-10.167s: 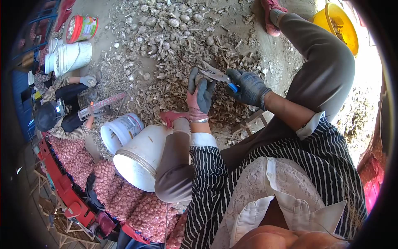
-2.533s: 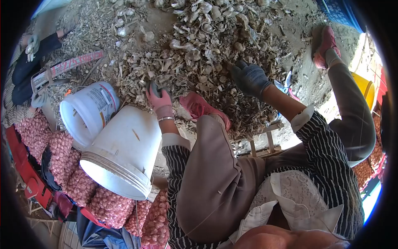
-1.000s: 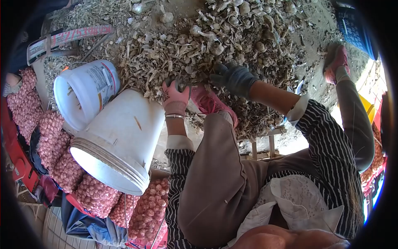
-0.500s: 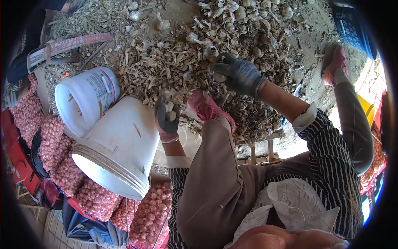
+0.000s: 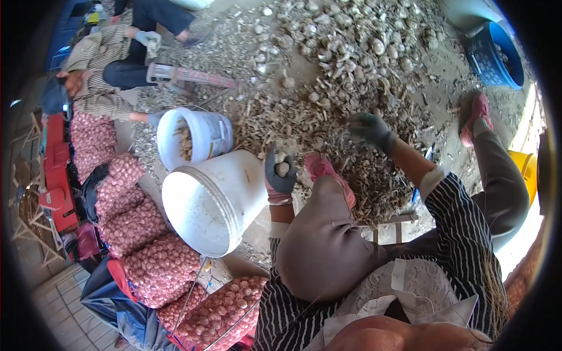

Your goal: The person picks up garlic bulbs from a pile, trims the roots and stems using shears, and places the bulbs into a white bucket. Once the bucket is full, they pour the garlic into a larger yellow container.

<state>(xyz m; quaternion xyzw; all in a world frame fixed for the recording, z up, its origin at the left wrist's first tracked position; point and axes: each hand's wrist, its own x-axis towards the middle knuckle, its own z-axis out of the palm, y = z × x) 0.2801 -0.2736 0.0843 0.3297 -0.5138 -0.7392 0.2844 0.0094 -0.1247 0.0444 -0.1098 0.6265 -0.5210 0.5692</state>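
My left hand (image 5: 280, 172), in a grey-palmed glove, is curled around pale garlic bulbs (image 5: 282, 168) beside the large white bucket (image 5: 234, 181). My right hand (image 5: 371, 132), also gloved, is over the garlic heap (image 5: 336, 105); its fingers point left above dry stalks and husks, and what they hold, if anything, is too small to make out. The large bucket lies tilted with its mouth toward the lower left, and its visible inside shows no bulbs.
A smaller white bucket (image 5: 221, 136) with husks inside stands by a co-worker's hand (image 5: 156, 119). Filled net bags (image 5: 161, 269) line the left. A blue bucket (image 5: 486, 64) is at upper right, a yellow one (image 5: 521, 169) at right. A low stool (image 5: 392, 221) stands below the heap.
The view has shifted left, bringing the co-worker into sight. My right hand has moved off the bulb it was touching, lower over the heap. My left hand still holds bulbs.
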